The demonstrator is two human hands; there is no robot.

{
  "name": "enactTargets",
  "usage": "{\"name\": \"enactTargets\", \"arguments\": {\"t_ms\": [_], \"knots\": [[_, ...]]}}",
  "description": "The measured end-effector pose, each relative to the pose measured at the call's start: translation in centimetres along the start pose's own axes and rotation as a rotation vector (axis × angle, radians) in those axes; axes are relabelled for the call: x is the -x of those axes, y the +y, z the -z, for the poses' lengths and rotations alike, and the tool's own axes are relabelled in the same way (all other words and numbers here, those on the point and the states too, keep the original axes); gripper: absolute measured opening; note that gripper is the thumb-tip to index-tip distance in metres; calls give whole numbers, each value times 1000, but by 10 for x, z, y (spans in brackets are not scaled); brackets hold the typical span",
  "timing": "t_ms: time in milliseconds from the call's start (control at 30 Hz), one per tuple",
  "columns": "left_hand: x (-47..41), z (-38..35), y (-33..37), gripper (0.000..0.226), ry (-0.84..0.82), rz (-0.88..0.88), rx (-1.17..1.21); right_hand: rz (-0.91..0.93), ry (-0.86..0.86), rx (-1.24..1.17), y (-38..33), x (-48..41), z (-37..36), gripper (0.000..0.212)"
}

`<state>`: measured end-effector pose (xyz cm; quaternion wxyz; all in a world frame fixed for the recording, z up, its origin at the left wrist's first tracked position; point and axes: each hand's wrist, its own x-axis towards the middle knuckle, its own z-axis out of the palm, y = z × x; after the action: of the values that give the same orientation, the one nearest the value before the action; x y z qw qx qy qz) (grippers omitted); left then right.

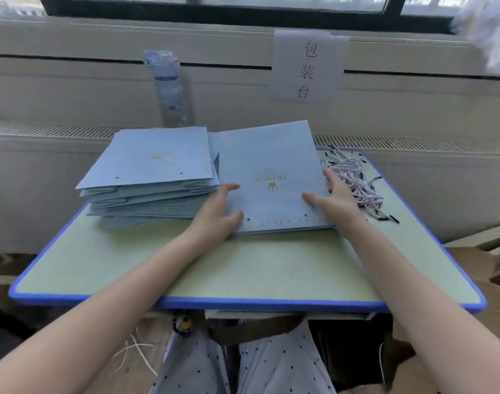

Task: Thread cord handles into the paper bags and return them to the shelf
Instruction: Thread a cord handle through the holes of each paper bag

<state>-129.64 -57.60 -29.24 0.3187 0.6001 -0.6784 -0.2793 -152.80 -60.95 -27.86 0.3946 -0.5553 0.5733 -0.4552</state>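
Observation:
A flat light-blue paper bag (271,169) with a gold crown print lies on the green table (243,268), its punched holes toward me. My left hand (214,214) holds its near-left edge, thumb on top. My right hand (335,199) rests with straight fingers on its right edge. Just right of that hand lies a heap of white cord handles (356,180) with black tips. A stack of flat blue bags (149,177) sits to the left of the single bag.
A clear water bottle (168,86) stands behind the stack against the wall. A paper sign (307,66) hangs on the wall. Cardboard boxes (482,268) sit to the right of the table. The table has a blue rim.

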Motion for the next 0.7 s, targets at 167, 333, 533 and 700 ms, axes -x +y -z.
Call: {"name": "enactTargets", "arguments": {"t_ms": [167, 333, 533, 700], "knots": [[-3, 18, -15, 50, 21, 18, -34, 1, -6, 29, 7, -11, -24, 68], [-12, 27, -24, 48, 44, -14, -41, 99, 10, 141, 7, -16, -37, 55], [-9, 24, -30, 63, 55, -118, 36, 136, 81, 160, 11, -17, -30, 64], [-7, 23, -32, 98, -118, -190, 9, 117, 81, 403, 1, -13, -19, 63]]}}
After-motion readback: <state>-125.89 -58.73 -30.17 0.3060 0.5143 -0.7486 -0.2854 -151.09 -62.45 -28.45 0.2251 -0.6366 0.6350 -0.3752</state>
